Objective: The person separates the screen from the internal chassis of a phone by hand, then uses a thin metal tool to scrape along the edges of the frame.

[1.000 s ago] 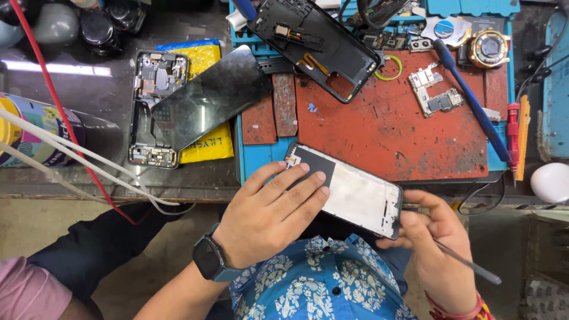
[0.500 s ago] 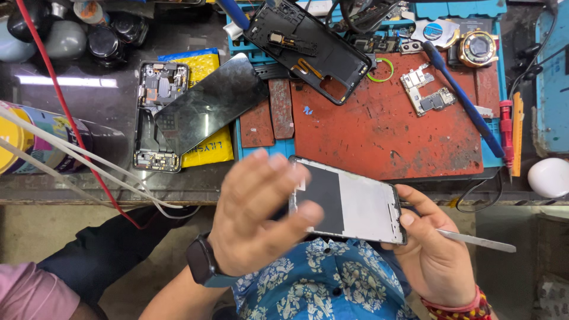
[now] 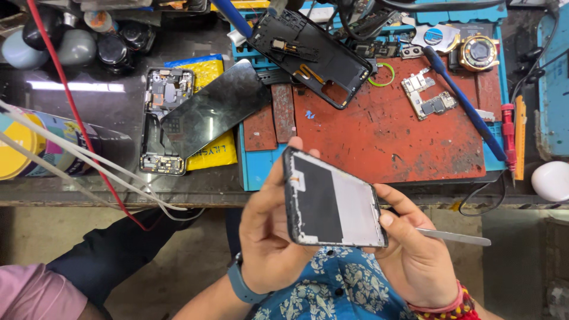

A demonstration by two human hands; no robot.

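- Since half a second ago, the left hand has swung from lying flat over the phone frame to cradling its left edge, and the frame now faces up with its inner side fully in view.
- Workbench: a dark, glossy top spans the far half of the scene, its near edge just beyond the hands.
- Red repair mat with blue borders lies on the right part of the bench, scuffed and stained.
- Phone frame: held near the person's chest, in front of the bench edge, slightly tilted; its left half is black, its right half pale grey.
- Black back housing rests at the far edge of the mat, lying diagonally.
- Dark glass panel leans across an opened phone body and a yellow packet, left of the mat.
- Left hand: fingers curled around the frame's left edge, thumb at its far corner, clamped on it; a watch band sits on the wrist.
- Right hand: thumb pressed on the frame's right edge, fingers closed on the frame and on a thin metal pry tool that points right.
- Blue-handled screwdriver lies diagonally on the mat's right side.
- Small circuit board lies on the mat just left of the screwdriver.
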